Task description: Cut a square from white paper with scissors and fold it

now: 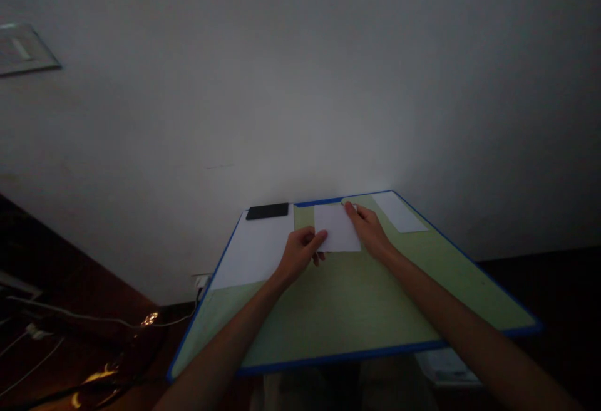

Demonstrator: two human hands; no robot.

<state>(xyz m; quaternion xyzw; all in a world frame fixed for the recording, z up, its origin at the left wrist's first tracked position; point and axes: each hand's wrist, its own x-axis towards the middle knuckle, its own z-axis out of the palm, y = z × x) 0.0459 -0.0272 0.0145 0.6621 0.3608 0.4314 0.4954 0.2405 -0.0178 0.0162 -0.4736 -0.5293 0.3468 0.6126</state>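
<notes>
At the far left, a pale framed plate (29,52) sits high on the grey wall (300,85). Below it, in the dark lower corner, a thin white cable (101,319) runs towards a wall socket (201,280) with something plugged in, just beside the left edge of the tabletop (357,311). This tabletop is light green with a blue border, and its far edge stands at the wall.

On its left part lies a large white sheet (258,253), with a flat black slab (267,211) across the sheet's far end. The left forearm reaches in over the near edge, and the left hand (300,248) pinches the left side of a small white sheet (339,229), thumb on top and the other fingers curled beneath, closed up to the paper's thickness.

The small white sheet is held over the far middle of the tabletop, between the two hands, its blank face towards the camera. At its upper right corner, the right hand (370,229) grips it, thumb laid on the face; the other fingers are mostly hidden, so how they bend I cannot tell.

Just right of that hand, another white sheet (401,212) lies near the far right corner. Below the near edge, a pale object (448,366) shows partly, too dim to identify.
</notes>
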